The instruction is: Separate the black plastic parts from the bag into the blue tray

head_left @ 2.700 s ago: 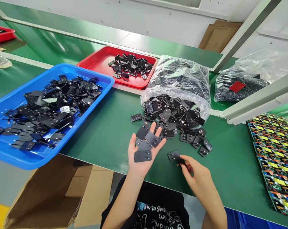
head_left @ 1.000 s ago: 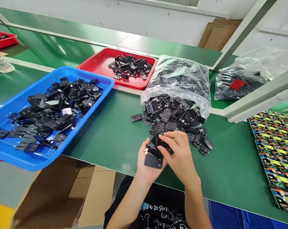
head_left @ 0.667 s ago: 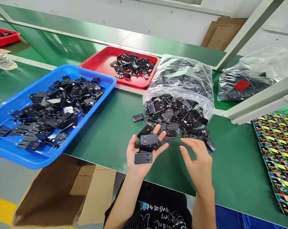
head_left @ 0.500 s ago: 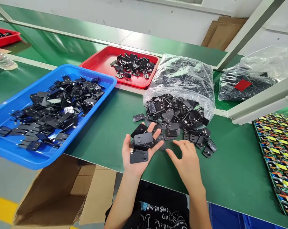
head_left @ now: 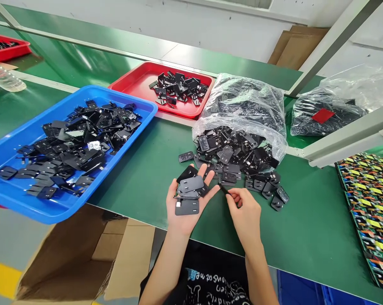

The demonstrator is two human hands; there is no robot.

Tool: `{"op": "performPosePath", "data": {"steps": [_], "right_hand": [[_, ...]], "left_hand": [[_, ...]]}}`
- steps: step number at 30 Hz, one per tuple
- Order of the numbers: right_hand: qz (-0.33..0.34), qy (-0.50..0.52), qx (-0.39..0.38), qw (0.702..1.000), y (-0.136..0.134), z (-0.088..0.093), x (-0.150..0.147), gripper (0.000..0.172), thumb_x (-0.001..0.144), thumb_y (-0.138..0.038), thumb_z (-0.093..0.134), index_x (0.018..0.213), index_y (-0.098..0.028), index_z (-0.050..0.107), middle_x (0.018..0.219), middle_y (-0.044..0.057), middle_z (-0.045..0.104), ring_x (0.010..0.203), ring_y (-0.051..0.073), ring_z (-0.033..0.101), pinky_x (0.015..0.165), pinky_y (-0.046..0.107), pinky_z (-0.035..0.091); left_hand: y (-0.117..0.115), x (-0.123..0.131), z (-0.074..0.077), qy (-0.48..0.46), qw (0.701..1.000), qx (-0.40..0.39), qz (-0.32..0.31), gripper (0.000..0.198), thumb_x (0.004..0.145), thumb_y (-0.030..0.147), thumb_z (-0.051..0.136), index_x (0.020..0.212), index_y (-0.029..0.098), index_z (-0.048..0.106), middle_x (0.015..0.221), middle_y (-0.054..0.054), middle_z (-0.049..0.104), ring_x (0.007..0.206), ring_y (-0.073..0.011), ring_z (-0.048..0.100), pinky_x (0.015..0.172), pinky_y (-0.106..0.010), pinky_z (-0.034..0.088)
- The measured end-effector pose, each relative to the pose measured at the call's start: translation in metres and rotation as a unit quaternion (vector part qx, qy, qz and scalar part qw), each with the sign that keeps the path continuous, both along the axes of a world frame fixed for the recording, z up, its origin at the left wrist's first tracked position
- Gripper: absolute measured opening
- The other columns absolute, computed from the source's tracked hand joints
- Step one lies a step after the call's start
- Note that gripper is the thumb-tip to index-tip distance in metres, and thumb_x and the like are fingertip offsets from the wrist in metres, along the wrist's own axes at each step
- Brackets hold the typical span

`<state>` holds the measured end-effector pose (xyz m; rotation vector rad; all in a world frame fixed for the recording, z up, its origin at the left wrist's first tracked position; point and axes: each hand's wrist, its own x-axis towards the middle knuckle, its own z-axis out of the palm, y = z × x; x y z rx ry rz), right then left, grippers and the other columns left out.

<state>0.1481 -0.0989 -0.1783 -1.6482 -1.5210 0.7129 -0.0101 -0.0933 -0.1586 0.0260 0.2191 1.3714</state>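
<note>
My left hand (head_left: 186, 222) is palm up near the table's front edge, fingers spread, with several flat black plug plates (head_left: 187, 207) with small metal prongs resting on it. To its right, my right hand (head_left: 244, 208) pinches one thin black plug plate (head_left: 223, 189), seen nearly edge-on, between thumb and fingers. Beyond both hands, a clear plastic bag (head_left: 245, 99) lies with its mouth facing me. A heap of the same black plates (head_left: 232, 148) spills from it onto the green table (head_left: 299, 237).
A blue tray (head_left: 128, 156) at left and a red tray (head_left: 130, 82) behind hold more black pieces. At right are another clear bag (head_left: 334, 110), a metal post (head_left: 343, 135) and a panel of circuit boards (head_left: 369, 212). A cardboard box (head_left: 64, 262) stands below the front edge.
My right hand has closed on a black plug plate and drawn it slightly up off the table. My left hand has shifted slightly right with its plates, which have moved a little on the palm.
</note>
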Motion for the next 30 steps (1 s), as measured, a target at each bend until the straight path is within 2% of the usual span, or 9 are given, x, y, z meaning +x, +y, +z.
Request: {"op": "performPosePath", "data": {"steps": [2,5,7,9,15,20,24,27,30], "right_hand": [[-0.035,0.158,-0.036,0.986,0.0,0.003,0.005,0.013,0.078,-0.031,0.061,0.082,-0.018,0.061,0.071,0.0,0.057,0.062,0.014,0.053,0.059,0.029,0.045],[-0.054,0.374,-0.073,0.923,-0.001,0.008,0.009,0.024,0.072,-0.035,0.068,0.089,-0.018,0.063,0.064,-0.003,0.054,0.052,0.01,0.051,0.05,0.025,0.043],[-0.061,0.433,-0.075,0.896,-0.001,0.01,0.009,0.026,0.071,-0.035,0.069,0.09,-0.018,0.064,0.064,-0.003,0.054,0.049,0.009,0.05,0.047,0.024,0.042],[-0.062,0.443,-0.069,0.892,-0.002,0.012,0.007,0.024,0.071,-0.034,0.069,0.089,-0.018,0.065,0.065,-0.002,0.056,0.049,0.009,0.051,0.047,0.025,0.043],[-0.044,0.361,-0.022,0.931,-0.006,0.017,0.003,0.017,0.075,-0.033,0.065,0.083,-0.019,0.068,0.065,-0.001,0.058,0.052,0.01,0.05,0.048,0.025,0.043],[-0.014,0.265,0.032,0.964,-0.01,0.017,0.002,0.015,0.079,-0.031,0.061,0.09,-0.022,0.067,0.074,0.001,0.061,0.065,0.013,0.056,0.058,0.026,0.048],[0.011,0.129,0.099,0.987,-0.008,0.018,-0.004,0.016,0.084,-0.026,0.056,0.096,-0.024,0.066,0.08,0.002,0.063,0.074,0.015,0.058,0.067,0.031,0.049],[0.004,0.011,0.176,0.984,-0.004,0.021,-0.005,0.015,0.085,-0.025,0.054,0.095,-0.023,0.066,0.091,0.005,0.062,0.088,0.019,0.057,0.077,0.035,0.049],[-0.018,-0.031,0.186,0.982,0.0,0.024,0.006,0.019,0.087,-0.027,0.051,0.101,-0.022,0.064,0.097,0.007,0.06,0.092,0.019,0.056,0.079,0.036,0.048]], "left_hand": [[0.0,0.0,0.0,-0.006,1.0,-0.009,0.008,0.045,0.091,0.042,0.027,0.119,0.024,0.057,0.14,-0.006,0.044,0.132,-0.0265,0.033,0.11,-0.053,0.016],[-0.002,0.003,0.0,-0.021,1.0,-0.013,0.008,0.046,0.091,0.041,0.028,0.124,0.023,0.054,0.141,-0.008,0.042,0.133,-0.026,0.031,0.11,-0.053,0.015],[-0.003,0.007,0.001,-0.035,0.999,-0.013,-0.013,0.047,0.091,0.041,0.027,0.129,0.024,0.049,0.142,-0.008,0.04,0.134,-0.0264,0.029,0.109,-0.054,0.014],[-0.005,0.013,0.002,-0.048,0.998,-0.02,-0.04,0.049,0.091,0.04,0.027,0.134,0.025,0.043,0.143,-0.008,0.039,0.135,-0.0267,0.028,0.109,-0.056,0.013],[-0.006,0.026,0.003,-0.062,0.995,-0.05,-0.063,0.05,0.091,0.037,0.028,0.138,0.023,0.038,0.14,-0.01,0.042,0.132,-0.0274,0.033,0.108,-0.058,0.013],[-0.005,0.026,0.003,-0.049,0.995,-0.047,-0.071,0.05,0.09,0.038,0.031,0.136,0.021,0.041,0.139,-0.01,0.044,0.132,-0.0297,0.034,0.108,-0.054,0.019],[-0.006,0.028,0.002,-0.049,0.993,-0.031,-0.101,0.049,0.092,0.037,0.027,0.134,0.02,0.044,0.14,-0.009,0.043,0.132,-0.0296,0.032,0.108,-0.052,0.022],[-0.007,0.03,0.0,-0.047,0.992,-0.025,-0.113,0.049,0.092,0.038,0.026,0.132,0.02,0.046,0.14,-0.009,0.043,0.132,-0.029,0.033,0.107,-0.052,0.023],[-0.007,0.028,-0.002,-0.039,0.992,-0.02,-0.12,0.049,0.091,0.041,0.027,0.13,0.021,0.049,0.141,-0.008,0.043,0.129,-0.0314,0.037,0.103,-0.053,0.03]]}}
